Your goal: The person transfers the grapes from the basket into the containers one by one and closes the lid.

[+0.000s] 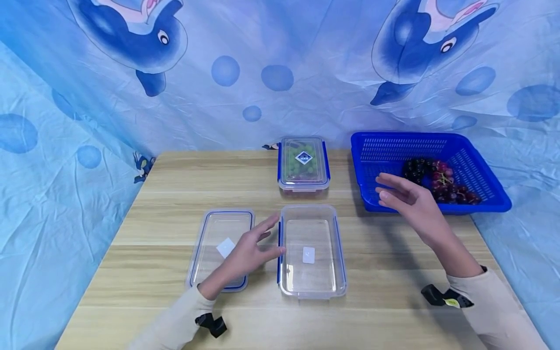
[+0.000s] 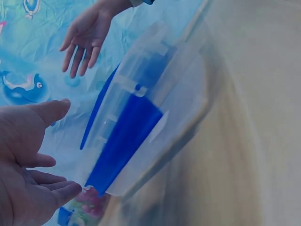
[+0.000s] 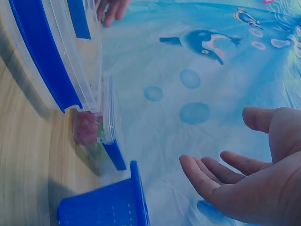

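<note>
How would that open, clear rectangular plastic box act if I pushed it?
The open, clear plastic box would likely slide, not tip, since it sits flat. It's probably light, since it looks empty. Its straight sides suggest it's fairly stiff.

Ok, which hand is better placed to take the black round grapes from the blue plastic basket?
Probably the right hand: it hovers, empty, near the basket and grapes. The left hand is farther away, by the open, clear rectangular plastic container.

Black and red grapes (image 1: 442,177) offset a blue basket (image 1: 477,165); blue clips (image 1: 278,273) edge a clear container (image 1: 312,277). Brown-streaked tan wood colours the table (image 1: 157,214); dolphins (image 1: 131,43) and round spots (image 1: 225,71) pattern the blue backdrop (image 1: 323,97).
</note>
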`<state>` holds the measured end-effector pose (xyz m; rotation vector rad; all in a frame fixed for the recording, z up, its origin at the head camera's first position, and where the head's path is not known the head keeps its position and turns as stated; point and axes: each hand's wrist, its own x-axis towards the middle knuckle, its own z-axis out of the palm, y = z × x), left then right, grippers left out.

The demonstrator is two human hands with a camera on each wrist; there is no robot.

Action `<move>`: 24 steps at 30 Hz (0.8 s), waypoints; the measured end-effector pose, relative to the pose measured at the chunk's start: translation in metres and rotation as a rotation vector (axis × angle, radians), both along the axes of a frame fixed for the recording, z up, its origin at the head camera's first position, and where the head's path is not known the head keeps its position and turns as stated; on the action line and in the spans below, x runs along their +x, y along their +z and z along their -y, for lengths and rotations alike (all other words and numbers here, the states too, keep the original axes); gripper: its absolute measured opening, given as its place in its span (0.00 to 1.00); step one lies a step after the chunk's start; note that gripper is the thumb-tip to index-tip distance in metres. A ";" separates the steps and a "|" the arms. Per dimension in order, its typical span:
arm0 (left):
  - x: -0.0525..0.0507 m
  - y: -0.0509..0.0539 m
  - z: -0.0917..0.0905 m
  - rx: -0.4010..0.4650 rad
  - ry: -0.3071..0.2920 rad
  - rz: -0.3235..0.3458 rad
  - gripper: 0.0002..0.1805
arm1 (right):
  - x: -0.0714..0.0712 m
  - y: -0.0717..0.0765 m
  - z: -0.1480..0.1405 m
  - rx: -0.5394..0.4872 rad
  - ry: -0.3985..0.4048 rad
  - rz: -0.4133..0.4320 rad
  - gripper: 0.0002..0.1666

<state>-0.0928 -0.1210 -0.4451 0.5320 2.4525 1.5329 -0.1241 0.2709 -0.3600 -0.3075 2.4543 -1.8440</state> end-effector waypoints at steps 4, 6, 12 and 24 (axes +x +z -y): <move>0.007 -0.007 -0.001 -0.017 -0.005 0.027 0.47 | 0.007 -0.002 -0.010 0.008 -0.050 -0.031 0.30; 0.010 -0.011 -0.001 -0.019 -0.003 0.032 0.46 | 0.008 -0.003 -0.017 -0.023 -0.066 -0.048 0.29; 0.016 -0.019 -0.004 0.002 0.008 0.052 0.43 | 0.007 -0.002 -0.038 -0.232 -0.088 -0.076 0.27; 0.016 -0.020 -0.004 0.098 -0.018 0.154 0.44 | -0.026 0.006 -0.112 -0.339 -0.178 -0.011 0.22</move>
